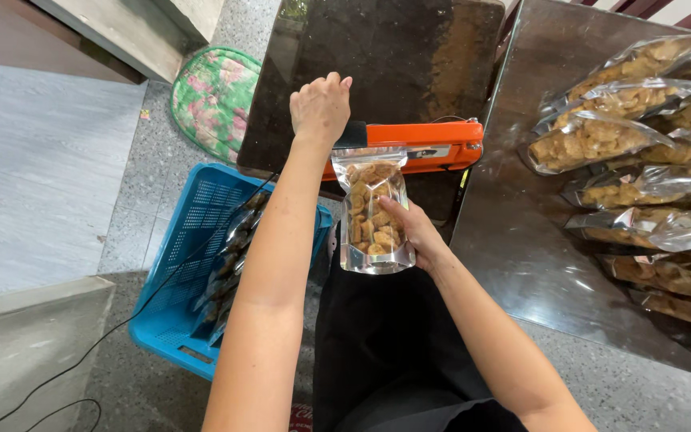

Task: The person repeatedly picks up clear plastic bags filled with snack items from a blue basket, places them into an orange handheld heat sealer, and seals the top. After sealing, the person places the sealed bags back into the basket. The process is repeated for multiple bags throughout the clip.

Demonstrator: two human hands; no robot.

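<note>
Pouch [373, 210] clear-fronted, silver-edged (brown snacks inside), right hand [415, 230] fingers gripping it, left hand [321, 108] seemingly curled on sealer [417, 144]

Blue crate [185, 240], floral cushion [213, 96], filled snack pouches [641, 144] on steel table [521, 240].

Soft daylight, sharp, wide-angle edge distortion

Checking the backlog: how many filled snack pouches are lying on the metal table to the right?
About 9 pouches lie overlapping on the metal table, stacked from far edge to near; more may be hidden underneath or out of frame.
</note>
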